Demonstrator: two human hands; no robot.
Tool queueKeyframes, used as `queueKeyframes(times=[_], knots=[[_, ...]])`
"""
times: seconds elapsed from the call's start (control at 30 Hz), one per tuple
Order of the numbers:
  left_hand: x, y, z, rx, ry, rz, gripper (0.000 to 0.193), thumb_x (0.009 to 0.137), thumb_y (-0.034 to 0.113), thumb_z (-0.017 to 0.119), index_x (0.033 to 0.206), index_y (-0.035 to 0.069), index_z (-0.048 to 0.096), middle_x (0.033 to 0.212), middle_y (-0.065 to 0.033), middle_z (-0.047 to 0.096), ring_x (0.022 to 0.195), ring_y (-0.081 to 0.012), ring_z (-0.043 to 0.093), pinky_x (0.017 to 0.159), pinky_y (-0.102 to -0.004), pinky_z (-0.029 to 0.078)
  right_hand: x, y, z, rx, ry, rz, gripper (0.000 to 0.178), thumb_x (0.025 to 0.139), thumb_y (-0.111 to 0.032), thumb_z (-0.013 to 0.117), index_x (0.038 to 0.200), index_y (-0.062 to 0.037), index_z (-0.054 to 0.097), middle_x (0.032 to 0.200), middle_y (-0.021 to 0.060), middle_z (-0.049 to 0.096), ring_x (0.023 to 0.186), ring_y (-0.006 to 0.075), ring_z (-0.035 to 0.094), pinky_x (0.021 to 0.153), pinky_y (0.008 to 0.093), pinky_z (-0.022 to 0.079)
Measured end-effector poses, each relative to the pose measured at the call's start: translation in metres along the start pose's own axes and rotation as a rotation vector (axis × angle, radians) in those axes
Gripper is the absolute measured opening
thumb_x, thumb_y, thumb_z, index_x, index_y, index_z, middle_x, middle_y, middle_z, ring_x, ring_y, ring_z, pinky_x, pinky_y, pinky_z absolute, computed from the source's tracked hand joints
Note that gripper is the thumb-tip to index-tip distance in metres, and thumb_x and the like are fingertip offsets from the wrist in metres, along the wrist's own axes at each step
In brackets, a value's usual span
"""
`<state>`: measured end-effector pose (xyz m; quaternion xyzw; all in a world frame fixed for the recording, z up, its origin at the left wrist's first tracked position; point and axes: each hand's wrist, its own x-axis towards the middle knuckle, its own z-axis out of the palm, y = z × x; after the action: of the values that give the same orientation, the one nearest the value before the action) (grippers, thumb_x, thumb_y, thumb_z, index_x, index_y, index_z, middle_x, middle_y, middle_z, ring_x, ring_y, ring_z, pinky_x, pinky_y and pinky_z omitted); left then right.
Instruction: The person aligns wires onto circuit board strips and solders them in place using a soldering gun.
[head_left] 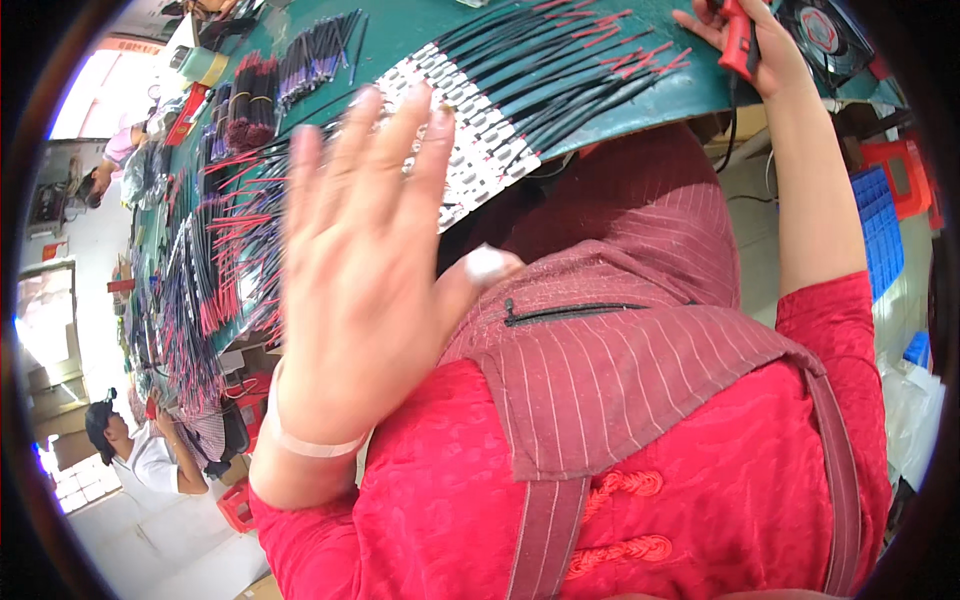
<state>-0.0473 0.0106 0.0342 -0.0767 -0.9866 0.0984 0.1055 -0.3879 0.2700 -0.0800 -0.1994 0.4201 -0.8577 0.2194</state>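
Observation:
My left hand point(375, 230) is raised with its fingers stretched and spread, slightly smeared by motion, and holds nothing. A white covering sits on its thumb tip. Behind its fingertips lies a white panel of small boards point(480, 130) at the table's near edge, with rows of black wires point(560, 60) with red ends fanning out to the right. At the upper right my right hand point(768, 60) is closed around a red corded tool that looks like a soldering iron point(738, 45). Its black cord hangs down, and its tip is out of the frame.
Wire bundles point(250, 105) and heaps of red, black and purple leads point(195, 290) cover the green table point(400, 25) at the left. A black fan point(825, 35) stands at the upper right. A co-worker point(150, 450) sits at the lower left; red stools point(895, 175) and blue crates are at right.

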Motion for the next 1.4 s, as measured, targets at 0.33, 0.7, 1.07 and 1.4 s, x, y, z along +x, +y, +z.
queueKeyframes(times=[0.33, 0.7, 1.07, 1.4], knots=[[-0.029, -0.023, 0.082, -0.028, -0.147, -0.168, 0.109, 0.085, 0.068, 0.065, 0.156, -0.007, 0.029, 0.164, -0.0291, 0.025, 0.153, -0.0474, 0.02, 0.121, -0.0638, 0.016, -0.006, -0.006, -0.003, -0.015, 0.085, 0.022, 0.043, 0.104, -0.039, 0.058, 0.131, -0.0047, 0.061, 0.106, 0.0066, 0.071, 0.091, 0.0178, 0.072, 0.092, 0.0492, 0.059], [0.028, -0.062, 0.061, 0.104, 0.085, -0.038, 0.058, 0.097, 0.035, 0.066, 0.143, 0.002, 0.053, 0.147, -0.0205, 0.054, 0.14, -0.0401, 0.046, 0.118, -0.0541, 0.033, -0.004, -0.003, -0.007, 0.017, 0.038, 0.02, 0.046, 0.104, -0.041, 0.058, 0.132, -0.0054, 0.06, 0.105, 0.0059, 0.071, 0.092, 0.0187, 0.071, 0.093, 0.0506, 0.058], [0.015, -0.081, 0.113, 0.03, -0.201, -0.44, 0.073, 0.103, 0.05, 0.05, 0.159, 0.005, 0.034, 0.166, -0.0169, 0.032, 0.155, -0.0372, 0.026, 0.119, -0.0668, 0.02, 0.008, -0.007, -0.05, 0.077, -0.151, 0.032, 0.05, 0.106, -0.029, 0.059, 0.143, 0.0028, 0.048, 0.127, 0.0146, 0.064, 0.111, 0.0226, 0.066, 0.114, 0.0555, 0.046], [0.02, -0.064, 0.046, 0.054, -0.106, -0.393, 0.049, 0.096, 0.028, 0.065, 0.134, -0.003, 0.062, 0.143, -0.0187, 0.06, 0.134, -0.0387, 0.052, 0.113, -0.0429, 0.04, 0.006, -0.009, -0.048, 0.042, -0.104, 0.017, 0.05, 0.105, -0.03, 0.062, 0.141, 0.0021, 0.051, 0.124, 0.0148, 0.066, 0.108, 0.0228, 0.067, 0.111, 0.0568, 0.049]])
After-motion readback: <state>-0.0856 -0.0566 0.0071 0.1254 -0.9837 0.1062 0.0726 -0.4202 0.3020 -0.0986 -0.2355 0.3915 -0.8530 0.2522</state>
